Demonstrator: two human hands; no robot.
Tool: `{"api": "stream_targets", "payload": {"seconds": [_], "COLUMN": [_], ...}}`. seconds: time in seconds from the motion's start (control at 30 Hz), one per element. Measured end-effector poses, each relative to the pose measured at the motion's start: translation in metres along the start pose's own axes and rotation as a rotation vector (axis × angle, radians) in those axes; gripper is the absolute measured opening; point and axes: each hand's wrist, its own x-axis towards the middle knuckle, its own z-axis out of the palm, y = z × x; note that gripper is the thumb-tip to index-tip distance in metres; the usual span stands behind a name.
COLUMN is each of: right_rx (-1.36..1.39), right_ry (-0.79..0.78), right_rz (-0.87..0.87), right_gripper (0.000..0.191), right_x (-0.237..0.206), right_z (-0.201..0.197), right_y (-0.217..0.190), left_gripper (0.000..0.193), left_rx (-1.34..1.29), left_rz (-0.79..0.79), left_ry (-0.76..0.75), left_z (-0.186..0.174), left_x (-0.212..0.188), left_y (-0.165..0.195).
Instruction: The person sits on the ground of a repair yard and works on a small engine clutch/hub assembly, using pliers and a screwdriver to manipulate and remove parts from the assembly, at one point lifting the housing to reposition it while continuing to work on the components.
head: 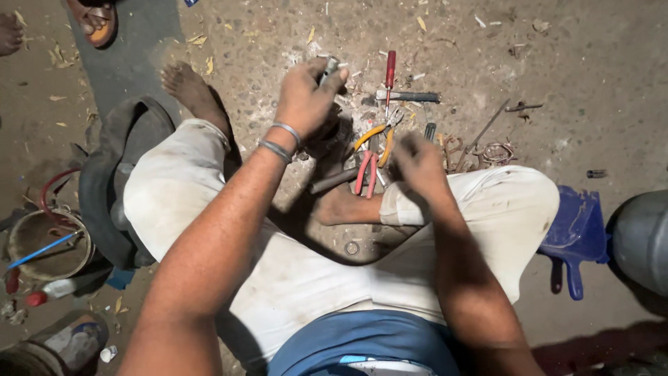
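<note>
I sit on a speckled concrete floor with tools spread between my legs. My left hand (pixel 305 94) is raised and closed around a small grey metal cylinder (pixel 329 68) whose tip pokes out above the fist. My right hand (pixel 416 159) hovers, blurred, just over the tool pile beside red-handled pliers (pixel 367 172) and yellow-handled pliers (pixel 374 136); whether it holds anything I cannot tell. A red-handled screwdriver (pixel 390 73) and a dark-handled tool (pixel 409 97) lie farther out.
A black rubber tyre (pixel 104 181) lies at my left leg, with a round tin (pixel 47 244) holding a blue stick. A blue plastic scoop (pixel 575 233) and a grey metal vessel (pixel 641 237) sit at right. Another person's feet show at top left.
</note>
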Motion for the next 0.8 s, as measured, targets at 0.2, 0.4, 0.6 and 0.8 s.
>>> {"api": "stream_targets", "payload": {"seconds": [0.2,0.4,0.6,0.8], "right_rx": [0.731,1.312,0.846,0.187], "right_ry": [-0.033,0.100,-0.050,0.100], "right_rz": [0.298,0.842,0.461,0.239], "right_gripper": [0.040,0.041,0.040,0.046], "right_x": [0.002,0.004,0.006,0.009], "right_z": [0.011,0.019,0.031,0.044], "right_y": [-0.024,-0.019,0.031,0.057], "left_gripper": [0.026,0.070,0.065,0.073], "left_rx": [0.180,0.286,0.544,0.692], "left_rz": [0.309,0.547,0.298,-0.210], "left_ry": [-0.085,-0.388,-0.258,-0.151], "left_z": [0.022,0.063,0.041,0.015], "left_x": [-0.029,-0.072,-0.022,-0.006], "left_y": [0.018,0.035,-0.002,-0.054]}}
